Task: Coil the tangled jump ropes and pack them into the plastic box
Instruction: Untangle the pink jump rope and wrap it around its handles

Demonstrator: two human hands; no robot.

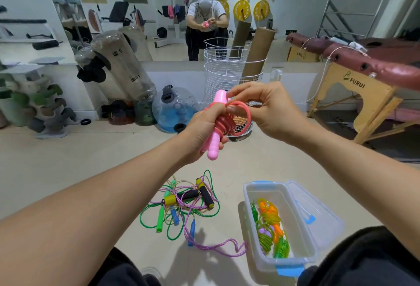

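Right now you are holding the pink jump rope up in front of you, above the floor and well clear of the plastic box. Your left hand is gripping the pink handles together with the turns of cord wound around them, fingers curled tight over the bundle. Your right hand is pinching the last loose loop of cord just beside that bundle, thumb and fingertips closed on it.

The cord is looking like smooth, springy plastic, so it is probably wanting to uncoil the moment pressure eases; keeping the left thumb pressing on the wraps seems wise. The handles are the stiff part and the safest place to hold. The whole thing is likely light.

Below, the tangled ropes are lying in a heap on the floor just left of the box, green, purple and clear cords crossing, foam handles on top. Inside the box, coiled green and orange ropes are already lying.
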